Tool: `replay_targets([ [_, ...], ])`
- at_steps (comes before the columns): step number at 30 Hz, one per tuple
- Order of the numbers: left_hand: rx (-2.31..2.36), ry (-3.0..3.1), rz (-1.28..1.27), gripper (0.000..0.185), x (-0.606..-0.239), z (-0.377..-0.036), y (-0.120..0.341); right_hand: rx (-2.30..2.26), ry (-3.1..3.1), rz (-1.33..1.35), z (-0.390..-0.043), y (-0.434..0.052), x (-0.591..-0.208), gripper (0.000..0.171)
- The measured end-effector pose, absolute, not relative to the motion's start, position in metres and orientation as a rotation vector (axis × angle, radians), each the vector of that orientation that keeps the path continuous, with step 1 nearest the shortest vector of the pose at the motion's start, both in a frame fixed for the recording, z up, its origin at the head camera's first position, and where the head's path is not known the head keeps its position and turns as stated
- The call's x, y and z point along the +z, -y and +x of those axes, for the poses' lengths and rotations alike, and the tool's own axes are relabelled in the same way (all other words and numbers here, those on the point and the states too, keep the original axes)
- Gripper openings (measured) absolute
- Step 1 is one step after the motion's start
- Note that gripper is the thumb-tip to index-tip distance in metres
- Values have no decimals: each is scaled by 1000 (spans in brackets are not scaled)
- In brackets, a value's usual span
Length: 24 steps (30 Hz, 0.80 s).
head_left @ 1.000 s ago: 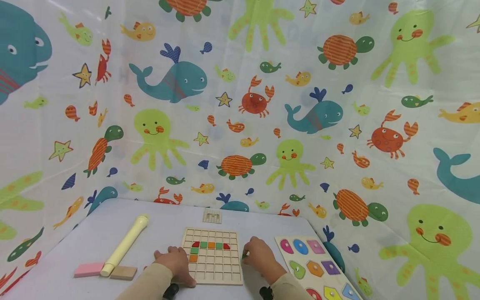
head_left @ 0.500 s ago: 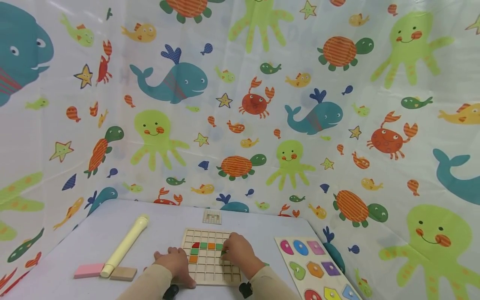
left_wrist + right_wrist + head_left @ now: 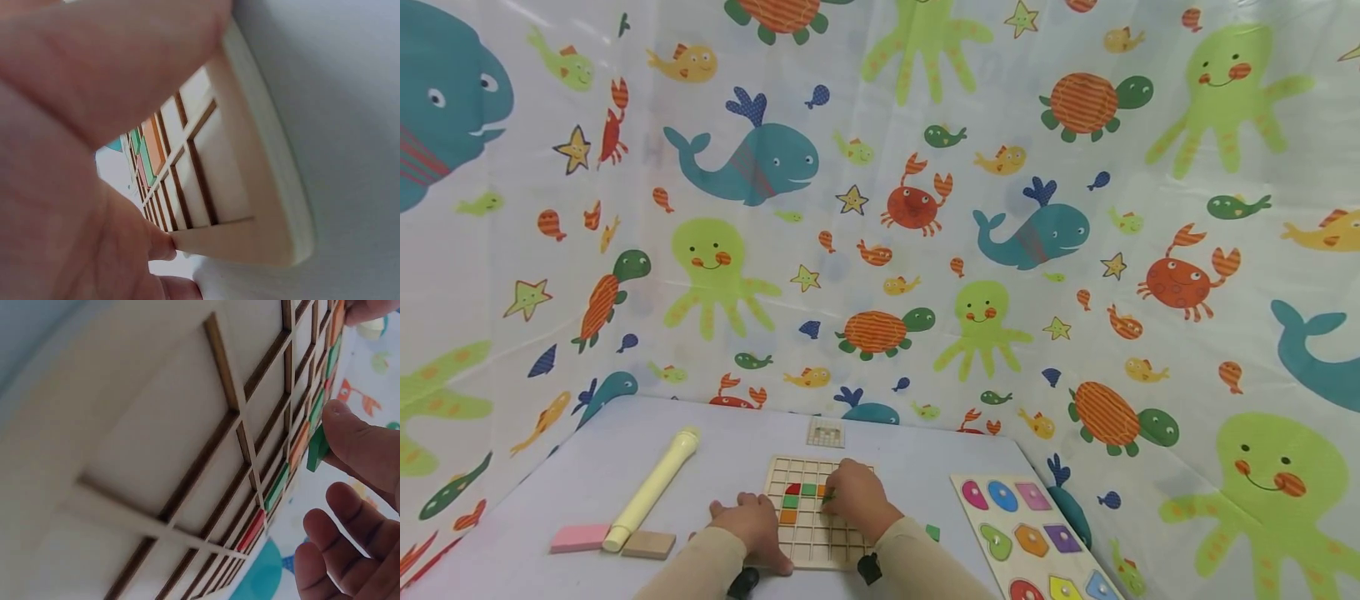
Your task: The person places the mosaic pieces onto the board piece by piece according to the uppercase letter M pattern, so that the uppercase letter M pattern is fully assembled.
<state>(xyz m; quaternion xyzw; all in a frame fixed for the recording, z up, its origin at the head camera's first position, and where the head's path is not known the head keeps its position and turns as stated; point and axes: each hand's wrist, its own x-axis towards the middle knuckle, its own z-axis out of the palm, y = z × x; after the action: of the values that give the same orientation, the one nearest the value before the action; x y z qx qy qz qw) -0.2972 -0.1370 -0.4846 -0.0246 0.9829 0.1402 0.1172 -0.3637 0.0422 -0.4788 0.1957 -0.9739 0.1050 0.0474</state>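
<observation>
A wooden grid board [image 3: 808, 552] lies on the table with red, green and orange tiles set in some of its squares. My left hand [image 3: 747, 527] grips the board's near left corner, thumb along the near edge and fingers by the left edge. Over the row of tiles is my right hand [image 3: 859, 500], pinching a small green tile [image 3: 317, 449] between thumb and index finger. In the right wrist view that tile is tilted, close over an orange tile [image 3: 299, 445] in the row. From the head view, the right hand hides the row's right end.
Another green tile [image 3: 932, 532] lies right of the board. Farther right is a knobbed shape puzzle [image 3: 1000, 542]. A small pattern card [image 3: 825, 432] lies behind the board. On the left are a pale yellow cylinder [image 3: 651, 492], a pink block [image 3: 578, 538] and a wooden block [image 3: 650, 545].
My right hand has moved left from beside the board to over the tile row, carrying the green tile. The other green tile on the table has come into sight. My left hand stays put.
</observation>
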Motion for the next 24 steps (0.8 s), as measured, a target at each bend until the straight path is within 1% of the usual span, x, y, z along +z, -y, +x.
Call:
replay_targets([
  [4,393,-2878,-40,121,-486,-299,138,359,3003,594,-371,-36,-483,14],
  [12,380,-2875,-53,123,-484,-299,137,325,3016,623,-380,-31,-490,15],
  [19,385,-2870,-82,123,-484,-300,135,273,3039,688,-380,-31,-487,22],
  [24,390,-2867,-88,123,-487,-300,135,312,3091,670,-375,-33,-484,14],
])
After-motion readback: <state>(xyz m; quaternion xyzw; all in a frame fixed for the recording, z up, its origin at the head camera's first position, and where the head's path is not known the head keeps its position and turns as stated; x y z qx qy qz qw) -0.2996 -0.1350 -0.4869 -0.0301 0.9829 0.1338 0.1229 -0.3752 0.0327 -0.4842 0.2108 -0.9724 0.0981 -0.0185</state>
